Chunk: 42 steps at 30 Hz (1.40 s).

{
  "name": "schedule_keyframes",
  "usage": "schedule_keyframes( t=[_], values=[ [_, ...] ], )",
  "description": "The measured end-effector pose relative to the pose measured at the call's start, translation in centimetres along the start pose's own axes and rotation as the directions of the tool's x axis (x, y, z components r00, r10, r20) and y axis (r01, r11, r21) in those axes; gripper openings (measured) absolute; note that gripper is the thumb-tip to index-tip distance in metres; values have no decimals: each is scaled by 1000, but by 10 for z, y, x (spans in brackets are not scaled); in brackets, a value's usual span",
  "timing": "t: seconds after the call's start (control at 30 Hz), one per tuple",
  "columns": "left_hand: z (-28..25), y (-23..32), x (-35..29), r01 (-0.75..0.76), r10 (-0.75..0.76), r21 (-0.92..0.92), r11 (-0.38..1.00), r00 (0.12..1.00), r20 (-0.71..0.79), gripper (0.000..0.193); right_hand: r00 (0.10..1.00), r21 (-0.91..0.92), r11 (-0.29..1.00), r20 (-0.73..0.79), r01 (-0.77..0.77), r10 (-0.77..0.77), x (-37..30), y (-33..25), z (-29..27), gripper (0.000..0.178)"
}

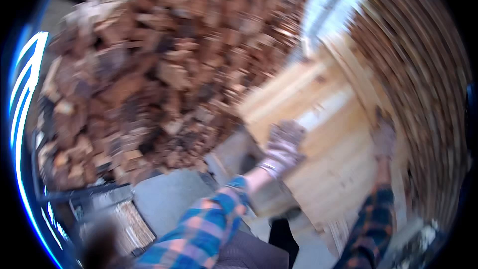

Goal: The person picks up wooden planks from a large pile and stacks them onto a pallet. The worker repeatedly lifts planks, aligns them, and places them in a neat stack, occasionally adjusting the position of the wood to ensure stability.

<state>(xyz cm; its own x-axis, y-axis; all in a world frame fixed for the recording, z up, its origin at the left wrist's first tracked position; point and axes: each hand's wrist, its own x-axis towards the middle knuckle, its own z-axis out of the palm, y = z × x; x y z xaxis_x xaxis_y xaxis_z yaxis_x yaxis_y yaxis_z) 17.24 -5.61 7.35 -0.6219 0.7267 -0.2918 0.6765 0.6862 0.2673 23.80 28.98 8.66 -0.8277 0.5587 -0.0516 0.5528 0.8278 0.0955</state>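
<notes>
A wide pale wooden panel (pixel 328 159), seemingly of boards lying side by side, spreads out before me. My left hand (pixel 286 144), in a light glove, lies over its left part, fingers fairly flat and nothing visible in them. Along the panel's right side runs a narrow wooden strip (pixel 353 72). My right hand (pixel 384 134), also gloved, is at that side, close to the strip. Motion blur hides how its fingers are set and whether they grip the edge. Both arms wear plaid sleeves.
A large heap of broken wood offcuts (pixel 164 69) fills the left and far side. Tall stacked boards (pixel 418 84) curve along the right. At lower left stand a grey flat surface (pixel 169 197) and a small bundle of wood pieces (pixel 133 226).
</notes>
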Motion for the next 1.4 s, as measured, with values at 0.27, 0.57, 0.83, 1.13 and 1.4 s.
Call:
schedule_keyframes(
  t=[0.27,0.57,0.83,1.13,1.4],
  values=[
    [-73,-35,-51,213,-159,-456,864,975,154,92,981,481,871,104,96,-165,-98,-110,-22,101],
    [-287,-138,-244,22,-626,-752,659,570,-532,95,775,840,541,327,24,-541,-144,-266,-129,100],
    [-543,-320,-241,-219,-810,-812,541,122,-573,101,764,952,77,-189,298,-617,22,-504,-424,91],
    [-585,-382,-170,530,-871,-694,487,233,-433,95,795,996,-36,-88,82,-600,95,-687,-478,82],
    [-552,-435,-171,182,-840,-833,523,-58,-540,102,758,993,-108,-40,-40,-651,55,-738,-530,67]
  ],
)
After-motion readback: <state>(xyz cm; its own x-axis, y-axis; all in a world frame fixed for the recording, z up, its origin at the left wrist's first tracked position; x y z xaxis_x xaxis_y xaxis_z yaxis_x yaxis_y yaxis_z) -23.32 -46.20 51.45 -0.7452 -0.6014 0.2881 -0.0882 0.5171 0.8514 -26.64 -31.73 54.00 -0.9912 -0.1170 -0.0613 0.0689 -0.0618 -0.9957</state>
